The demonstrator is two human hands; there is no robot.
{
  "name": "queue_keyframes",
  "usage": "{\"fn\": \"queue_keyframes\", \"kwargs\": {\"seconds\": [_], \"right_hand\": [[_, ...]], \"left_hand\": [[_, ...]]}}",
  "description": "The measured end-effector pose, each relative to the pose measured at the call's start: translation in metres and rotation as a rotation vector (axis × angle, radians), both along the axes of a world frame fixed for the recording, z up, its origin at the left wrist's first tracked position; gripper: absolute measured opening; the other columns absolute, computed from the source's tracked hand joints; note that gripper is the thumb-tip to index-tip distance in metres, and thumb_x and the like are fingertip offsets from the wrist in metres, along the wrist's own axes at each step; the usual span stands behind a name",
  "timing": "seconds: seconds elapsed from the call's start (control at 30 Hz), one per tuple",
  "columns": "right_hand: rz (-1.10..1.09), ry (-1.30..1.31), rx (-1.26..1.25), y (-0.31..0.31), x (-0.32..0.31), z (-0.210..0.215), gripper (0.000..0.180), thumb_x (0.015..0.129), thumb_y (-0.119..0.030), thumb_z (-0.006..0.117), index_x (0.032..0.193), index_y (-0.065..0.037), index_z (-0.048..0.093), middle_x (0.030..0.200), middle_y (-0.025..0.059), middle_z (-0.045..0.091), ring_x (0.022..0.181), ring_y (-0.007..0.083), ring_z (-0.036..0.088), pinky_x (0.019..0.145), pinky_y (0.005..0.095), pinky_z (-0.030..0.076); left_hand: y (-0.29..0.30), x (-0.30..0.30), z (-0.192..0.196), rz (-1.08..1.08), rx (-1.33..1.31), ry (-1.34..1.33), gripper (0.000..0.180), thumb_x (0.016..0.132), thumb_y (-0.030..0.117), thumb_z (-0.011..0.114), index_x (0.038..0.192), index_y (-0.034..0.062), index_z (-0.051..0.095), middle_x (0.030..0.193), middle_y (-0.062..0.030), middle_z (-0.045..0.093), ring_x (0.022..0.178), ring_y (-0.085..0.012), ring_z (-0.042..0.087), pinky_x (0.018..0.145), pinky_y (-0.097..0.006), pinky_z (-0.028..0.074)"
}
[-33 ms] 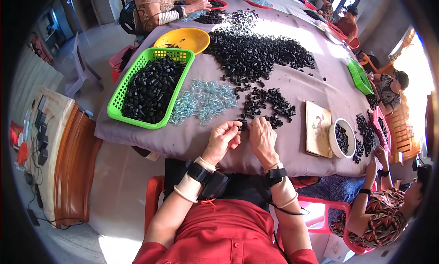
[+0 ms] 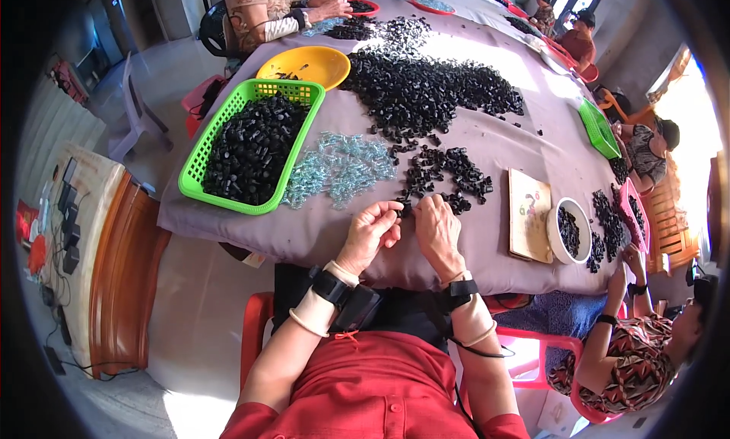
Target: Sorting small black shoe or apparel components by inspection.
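At the table's near edge my left hand (image 2: 370, 234) is closed in a pinch, with a small black plastic piece (image 2: 403, 208) at its fingertips. Close beside it, my right hand (image 2: 439, 232) has its fingers bent together; whatever they hold is hidden. Just beyond both hands lies a small heap of black plastic pieces (image 2: 449, 173), several of them short and tube-like. Left of that heap, clear bluish small parts (image 2: 338, 169) are spread on the cloth. A green basket (image 2: 196, 156) full of black pieces stands farther left.
A yellow plate (image 2: 323, 63) sits behind the basket. A large black heap (image 2: 426, 89) covers the table's middle. To the right are a notebook (image 2: 530, 215), a white bowl (image 2: 553, 237) and a pink basket (image 2: 645, 211). Another person (image 2: 623, 348) works at the right.
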State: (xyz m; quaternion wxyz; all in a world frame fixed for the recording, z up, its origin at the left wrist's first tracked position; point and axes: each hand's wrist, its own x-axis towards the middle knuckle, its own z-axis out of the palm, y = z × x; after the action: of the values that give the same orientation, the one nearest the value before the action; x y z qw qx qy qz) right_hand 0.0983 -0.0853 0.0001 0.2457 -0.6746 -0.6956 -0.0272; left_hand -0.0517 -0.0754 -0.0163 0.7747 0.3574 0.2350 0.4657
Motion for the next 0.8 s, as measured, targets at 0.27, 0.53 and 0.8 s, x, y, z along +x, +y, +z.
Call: {"fn": "queue_keyframes", "kwargs": {"seconds": [0.27, 0.53, 0.8], "right_hand": [[0.118, 0.083, 0.061, 0.021, 0.005, 0.007, 0.010, 0.076, -0.010, 0.054, 0.082, -0.013, 0.061, 0.079, 0.0072, 0.050, 0.076, 0.0251, 0.053, 0.063, 0.0367, 0.045], [0.183, 0.008, 0.072, 0.025, 0.006, 0.003, 0.008, 0.075, -0.009, 0.052, 0.078, -0.008, 0.059, 0.079, 0.0078, 0.050, 0.079, 0.0262, 0.050, 0.068, 0.0373, 0.041], [0.194, -0.029, 0.095, 0.024, 0.011, -0.002, 0.006, 0.075, -0.009, 0.054, 0.079, -0.006, 0.052, 0.082, 0.0110, 0.048, 0.081, 0.0285, 0.048, 0.069, 0.0380, 0.038]], "left_hand": [[0.001, 0.001, 0.001, -0.012, 0.004, 0.011, 0.018, 0.090, 0.015, 0.050, 0.104, 0.0037, 0.055, 0.074, -0.0017, 0.054, 0.061, -0.0083, 0.052, 0.051, -0.020, 0.040], [0.002, -0.002, -0.003, -0.012, -0.002, -0.007, 0.019, 0.090, 0.015, 0.050, 0.104, 0.0030, 0.055, 0.077, -0.0027, 0.054, 0.061, -0.0084, 0.053, 0.050, -0.020, 0.040], [0.000, 0.000, 0.000, 0.011, -0.001, 0.012, 0.020, 0.090, 0.017, 0.050, 0.103, 0.0036, 0.055, 0.076, -0.0026, 0.055, 0.062, -0.0083, 0.053, 0.050, -0.019, 0.041]]}}
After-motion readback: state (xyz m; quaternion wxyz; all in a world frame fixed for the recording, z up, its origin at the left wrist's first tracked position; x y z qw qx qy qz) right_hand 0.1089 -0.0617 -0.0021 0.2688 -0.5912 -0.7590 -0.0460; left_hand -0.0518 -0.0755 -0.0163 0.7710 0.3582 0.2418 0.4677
